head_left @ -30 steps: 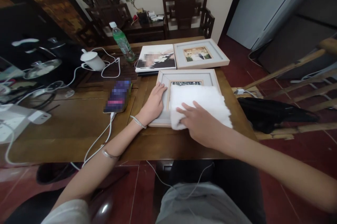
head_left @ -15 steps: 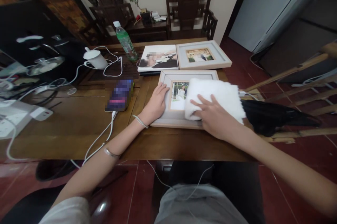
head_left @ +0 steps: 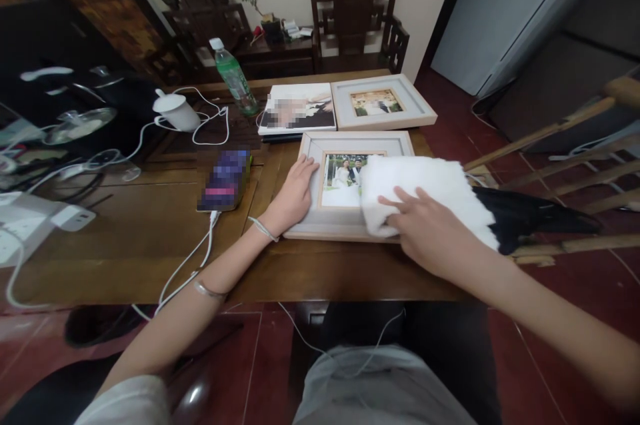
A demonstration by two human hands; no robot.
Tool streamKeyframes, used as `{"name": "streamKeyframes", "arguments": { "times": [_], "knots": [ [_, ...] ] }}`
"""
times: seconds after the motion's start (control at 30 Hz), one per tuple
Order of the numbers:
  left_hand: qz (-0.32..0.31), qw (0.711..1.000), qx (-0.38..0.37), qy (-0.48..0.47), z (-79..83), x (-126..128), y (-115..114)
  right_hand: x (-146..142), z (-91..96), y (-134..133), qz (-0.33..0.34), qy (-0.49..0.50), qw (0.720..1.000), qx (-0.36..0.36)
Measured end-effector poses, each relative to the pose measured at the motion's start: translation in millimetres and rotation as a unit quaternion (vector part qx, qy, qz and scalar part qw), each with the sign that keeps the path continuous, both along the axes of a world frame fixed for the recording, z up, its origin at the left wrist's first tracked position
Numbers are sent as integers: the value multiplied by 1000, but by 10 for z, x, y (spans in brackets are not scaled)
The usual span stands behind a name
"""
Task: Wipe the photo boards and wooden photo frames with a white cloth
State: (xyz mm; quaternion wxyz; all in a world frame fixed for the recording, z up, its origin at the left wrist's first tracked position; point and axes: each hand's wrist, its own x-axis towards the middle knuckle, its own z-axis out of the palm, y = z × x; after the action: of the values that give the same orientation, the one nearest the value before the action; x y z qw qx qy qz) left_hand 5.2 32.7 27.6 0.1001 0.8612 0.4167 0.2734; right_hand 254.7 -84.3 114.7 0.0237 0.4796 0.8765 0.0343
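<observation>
A pale wooden picture frame [head_left: 300, 228] lies flat at the table's front, with a photo of two people in its middle. My left hand [head_left: 295, 195] grips its left edge, fingers over the rim. Across the right part of the frame lies a folded white cloth [head_left: 425, 178], which hides that side of the photo. My right hand [head_left: 425, 225] presses on this cloth and holds it, the fingers bent over its lower left part. Part of the cloth hangs past the frame's right edge.
Behind lie a second frame [head_left: 420, 108] and a photo panel [head_left: 320, 120]. Left of them stand a green bottle [head_left: 236, 82] and a lidded white cup [head_left: 177, 112]. A phone [head_left: 225, 178] with a cable lies left of my left hand. A bamboo rack [head_left: 555, 132] is at right.
My right hand and the cloth have slid to the right and slightly toward me, uncovering more of the photo. My left hand stays on the frame's left edge.
</observation>
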Motion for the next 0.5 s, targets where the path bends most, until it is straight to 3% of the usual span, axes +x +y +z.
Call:
{"name": "streamKeyframes", "arguments": {
  "times": [0.13,0.27,0.5],
  "knots": [
    [1,1000,-4,-1,4,14,-6,315,-6,16,-16,2,999,35],
    [5,1000,-5,1,19,15,-11,381,-123,249,-9,20,999,49],
    [-2,1000,-5,13,39,-5,-3,-222,-206,561,62,45,995,59]
  ]
}}
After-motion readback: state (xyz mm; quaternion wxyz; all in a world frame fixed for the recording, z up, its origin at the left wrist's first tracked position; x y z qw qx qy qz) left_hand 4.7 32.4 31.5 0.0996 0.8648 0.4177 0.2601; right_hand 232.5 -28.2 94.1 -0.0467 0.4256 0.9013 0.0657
